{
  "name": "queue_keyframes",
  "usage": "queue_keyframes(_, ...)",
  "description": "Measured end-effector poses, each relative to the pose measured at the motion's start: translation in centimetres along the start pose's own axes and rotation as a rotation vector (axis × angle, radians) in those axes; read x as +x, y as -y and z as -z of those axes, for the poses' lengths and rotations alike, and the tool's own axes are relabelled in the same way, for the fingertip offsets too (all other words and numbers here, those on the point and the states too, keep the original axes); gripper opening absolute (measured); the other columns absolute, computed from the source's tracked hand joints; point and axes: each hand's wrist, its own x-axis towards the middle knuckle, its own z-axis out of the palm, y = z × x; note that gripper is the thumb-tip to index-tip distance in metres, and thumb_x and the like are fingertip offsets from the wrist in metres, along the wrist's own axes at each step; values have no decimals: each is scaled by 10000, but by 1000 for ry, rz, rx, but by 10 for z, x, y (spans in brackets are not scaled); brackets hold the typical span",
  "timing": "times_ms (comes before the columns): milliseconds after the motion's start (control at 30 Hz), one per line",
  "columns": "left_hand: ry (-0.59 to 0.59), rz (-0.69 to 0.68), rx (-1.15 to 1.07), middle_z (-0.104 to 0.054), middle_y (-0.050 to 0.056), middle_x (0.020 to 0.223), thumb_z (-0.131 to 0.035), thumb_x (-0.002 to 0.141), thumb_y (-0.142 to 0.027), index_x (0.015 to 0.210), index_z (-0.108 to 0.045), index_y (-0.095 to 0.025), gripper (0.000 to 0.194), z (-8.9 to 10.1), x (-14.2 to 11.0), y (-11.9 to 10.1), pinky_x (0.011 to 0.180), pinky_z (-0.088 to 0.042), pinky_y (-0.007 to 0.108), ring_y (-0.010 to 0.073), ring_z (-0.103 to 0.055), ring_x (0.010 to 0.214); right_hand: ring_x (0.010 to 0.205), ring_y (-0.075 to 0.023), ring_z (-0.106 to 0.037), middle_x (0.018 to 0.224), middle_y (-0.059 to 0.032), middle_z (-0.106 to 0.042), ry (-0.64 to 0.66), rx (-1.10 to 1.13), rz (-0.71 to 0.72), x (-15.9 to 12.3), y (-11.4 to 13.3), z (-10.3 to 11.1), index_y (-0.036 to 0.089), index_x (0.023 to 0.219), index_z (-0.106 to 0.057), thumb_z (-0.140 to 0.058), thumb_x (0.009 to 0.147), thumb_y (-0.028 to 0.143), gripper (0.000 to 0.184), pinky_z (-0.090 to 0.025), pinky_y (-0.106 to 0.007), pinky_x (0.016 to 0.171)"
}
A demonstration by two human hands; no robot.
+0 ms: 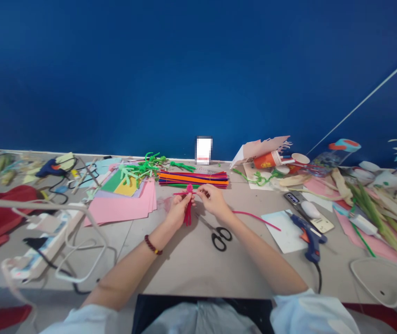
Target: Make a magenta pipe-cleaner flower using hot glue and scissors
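Over the middle of the table, my left hand (178, 209) is closed on a small figure of twisted pink-red pipe cleaners (188, 214), with a rounded head on top and several strands hanging down. Thumb and fingers of my right hand (211, 199) are pinched at the figure's right side, at the end of a strand reaching sideways; the exact hold is too small to make out. Black-handled scissors (221, 238) lie just below my right hand. Behind both hands is a bundle of coloured pipe cleaners (194, 178). A loose pink pipe cleaner (256, 216) lies beyond my right forearm.
Left are pink paper sheets (121, 209), green pipe-cleaner figures (147, 164) and a power strip (47, 246) with looping cables. To the right lie a blue glue gun (309, 234) on white paper, a phone (291, 198), a tipped paper cup (267, 160) and dried husks (375, 218).
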Motion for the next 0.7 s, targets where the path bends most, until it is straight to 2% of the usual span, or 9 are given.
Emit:
queue_keyframes(233,-51,-30,-7,-606,-9,609,-811,576,-247,725,-619,-108,280,-1,0,1,529,-458,196,71,-535,532,643,-160,-538,743,-43,-625,-19,0,12,-1,1,-4,190,755,-616,-505,822,214,132,-419,-278,618)
queue_keyframes(367,-44,5,-27,-642,14,649,-806,586,-275,730,-627,-117,279,2,3,2,563,-488,214,88,-571,561,637,-154,-532,720,-31,-613,-9,45,-27,1,-1,-1,188,739,-595,-517,807,226,110,-419,-272,618)
queue_keyframes(567,98,98,20,-682,32,754,-798,598,-269,838,-670,-118,311,2,1,4,611,-509,235,97,-603,585,658,-144,-559,766,-31,-617,-57,176,-97,2,0,5,180,764,-577,-510,805,258,111,-438,-258,610)
queue_keyframes(700,69,46,83,-674,14,717,-797,592,-279,853,-662,-134,328,3,-1,6,600,-489,223,99,-604,580,647,-138,-563,786,-32,-628,-90,192,-106,1,4,5,183,781,-589,-525,806,293,130,-447,-258,603)
